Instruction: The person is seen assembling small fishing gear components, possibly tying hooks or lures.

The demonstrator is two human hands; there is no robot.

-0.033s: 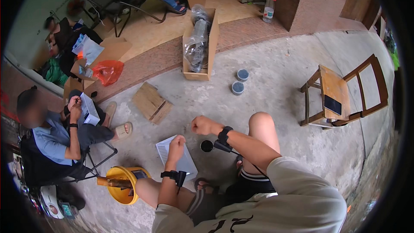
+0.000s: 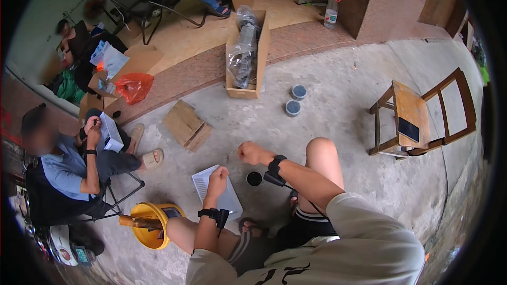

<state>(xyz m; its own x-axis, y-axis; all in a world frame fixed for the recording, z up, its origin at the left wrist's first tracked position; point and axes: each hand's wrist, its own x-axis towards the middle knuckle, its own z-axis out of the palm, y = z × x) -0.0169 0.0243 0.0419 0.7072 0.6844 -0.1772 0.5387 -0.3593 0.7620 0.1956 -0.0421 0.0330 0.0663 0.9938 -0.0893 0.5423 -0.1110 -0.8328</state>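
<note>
My left hand (image 2: 217,180) is closed in a fist above a pale plastic tray (image 2: 229,205) with a slotted end, which lies on the floor. To its right my right hand (image 2: 254,153) is also closed, raised above the floor near a small round tub with dark contents (image 2: 254,178). The two hands are apart. The fingers hide whatever either one may hold. Each wrist wears a black strap with a small device. Farther off stand two lidded tubs, a nearer one (image 2: 292,108) and a farther one (image 2: 299,92).
A yellow bucket (image 2: 138,212) holding wooden pieces stands by my left knee. A seated person (image 2: 68,161) holds a white tray at the left. Ahead lie a wooden block (image 2: 186,125) and an open cardboard box (image 2: 256,94). A wooden chair (image 2: 409,106) carrying a phone (image 2: 408,130) is at right.
</note>
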